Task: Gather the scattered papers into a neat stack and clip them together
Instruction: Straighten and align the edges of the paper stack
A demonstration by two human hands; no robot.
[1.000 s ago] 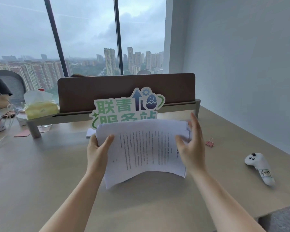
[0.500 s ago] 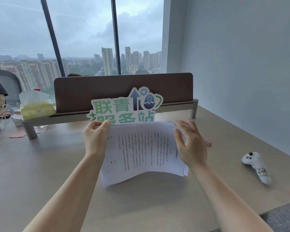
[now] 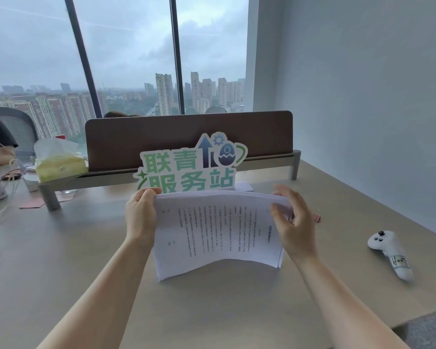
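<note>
A stack of white printed papers stands on its lower edge on the beige desk, bowed in the middle. My left hand grips the stack's upper left corner, fingers curled over the top edge. My right hand is at the upper right corner with its fingers spread and blurred; whether it grips the sheets is unclear. A small pink binder clip lies on the desk just right of my right hand, partly hidden by it. Another white sheet lies flat behind the stack.
A green-and-white cut-out sign stands behind the papers against a brown desk divider. A white handheld controller lies at the right. A tissue pack, cables and another person's arm are at the left. The desk edge drops off at lower right.
My left hand slid up from the stack's left side to grip its top left corner. My right hand shifted from the right edge to the top right corner, fingers spreading.
</note>
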